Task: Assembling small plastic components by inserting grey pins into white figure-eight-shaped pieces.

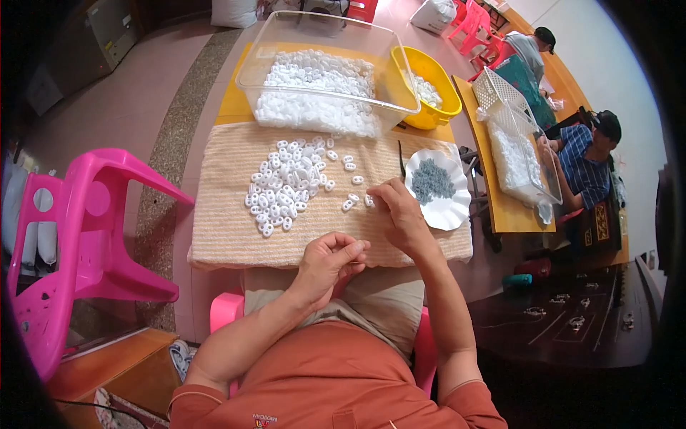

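My left hand [330,266] is over the near edge of the towel-covered table, thumb and fingertips pressed together. Whatever may be between them is too small to make out. Farther right, my right hand [402,217] bends over the cloth with its fingertips on a small white oval piece with two holes [369,201]. Several like pieces lie loose just beyond it, and a heap of them [286,179] spreads to the left. Beside my right hand, a white wavy-rimmed plate [450,214] holds a pile of small grey parts [431,180].
A clear plastic bin [321,100] full of white pieces stands at the back, beside a yellow basin [446,104]. A thin dark tool [401,157] lies near the plate. On the left is a pink stool [107,236]. Two people sit at the right, one by another bin [518,175].
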`<act>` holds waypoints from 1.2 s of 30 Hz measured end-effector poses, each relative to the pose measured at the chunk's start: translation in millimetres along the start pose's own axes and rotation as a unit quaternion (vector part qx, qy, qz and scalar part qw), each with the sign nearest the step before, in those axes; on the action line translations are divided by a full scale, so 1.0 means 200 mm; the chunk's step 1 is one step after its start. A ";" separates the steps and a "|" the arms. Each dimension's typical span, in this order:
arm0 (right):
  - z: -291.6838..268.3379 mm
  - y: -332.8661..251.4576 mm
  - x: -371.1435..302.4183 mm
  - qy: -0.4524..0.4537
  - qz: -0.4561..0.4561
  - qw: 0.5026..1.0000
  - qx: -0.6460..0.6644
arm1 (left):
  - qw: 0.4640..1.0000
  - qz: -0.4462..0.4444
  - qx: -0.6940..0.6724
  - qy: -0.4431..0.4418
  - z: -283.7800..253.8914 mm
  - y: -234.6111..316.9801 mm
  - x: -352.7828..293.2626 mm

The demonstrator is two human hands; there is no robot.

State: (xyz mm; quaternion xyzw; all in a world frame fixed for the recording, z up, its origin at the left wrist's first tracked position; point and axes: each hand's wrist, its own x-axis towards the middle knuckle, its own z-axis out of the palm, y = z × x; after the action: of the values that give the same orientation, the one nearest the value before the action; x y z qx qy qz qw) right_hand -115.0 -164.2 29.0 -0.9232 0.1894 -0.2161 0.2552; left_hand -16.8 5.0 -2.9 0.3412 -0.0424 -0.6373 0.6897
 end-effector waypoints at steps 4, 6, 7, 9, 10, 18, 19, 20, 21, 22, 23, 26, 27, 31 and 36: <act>0.01 -0.02 -0.09 0.007 0.084 0.990 0.109 | 1.000 0.016 -0.005 -0.006 0.00 -0.01 0.01; 0.03 -0.04 -0.14 -0.009 0.226 0.923 0.310 | 0.999 0.041 0.006 0.006 0.00 0.00 0.01; 0.02 -0.06 -0.16 -0.008 0.228 0.923 0.310 | 0.999 0.040 0.006 0.007 0.01 0.00 0.00; 0.01 -0.14 -0.18 -0.027 0.236 0.891 0.387 | 0.997 0.073 0.011 0.028 0.02 0.00 0.00; 0.03 -0.13 -0.20 -0.030 0.216 0.887 0.408 | 0.997 0.072 0.012 0.028 0.02 -0.01 0.00; 0.03 -0.17 -0.22 -0.050 0.234 0.853 0.464 | 0.996 0.085 0.018 0.004 0.00 -0.02 0.01; 0.03 -0.16 -0.22 -0.049 0.217 0.867 0.447 | 0.996 0.084 0.018 0.004 0.00 -0.01 0.01; 0.04 -0.15 -0.23 -0.049 0.200 0.879 0.429 | 0.996 0.086 0.024 0.002 0.01 -0.01 0.01; 0.04 -0.15 -0.23 -0.050 0.201 0.879 0.430 | 0.996 0.088 0.032 0.000 0.01 0.00 0.00; 0.04 -0.16 -0.23 -0.050 0.216 0.866 0.449 | 0.996 0.087 0.032 0.001 0.01 -0.01 0.01; 0.04 -0.16 -0.23 -0.050 0.231 0.852 0.468 | 0.995 0.098 0.026 -0.005 0.01 -0.01 0.01; 0.03 -0.18 -0.22 -0.053 0.246 0.840 0.480 | 0.994 0.107 0.026 -0.007 0.00 -0.01 0.01; 0.03 -0.18 -0.22 -0.053 0.246 0.840 0.481 | 0.994 0.104 0.031 -0.005 0.01 -0.01 0.01; 0.05 -0.15 -0.24 -0.052 0.210 0.859 0.463 | 0.993 0.114 0.029 -0.004 0.02 0.00 0.01; 0.06 -0.15 -0.24 -0.054 0.201 0.853 0.479 | 0.992 0.121 0.040 -0.006 0.01 0.00 0.01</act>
State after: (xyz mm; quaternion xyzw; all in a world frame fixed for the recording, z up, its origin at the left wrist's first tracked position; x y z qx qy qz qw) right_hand -142.0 -113.1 21.8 -0.6385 0.2293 -0.1735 0.7139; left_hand -18.5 2.7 -1.7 0.3572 -0.1129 -0.5485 0.7475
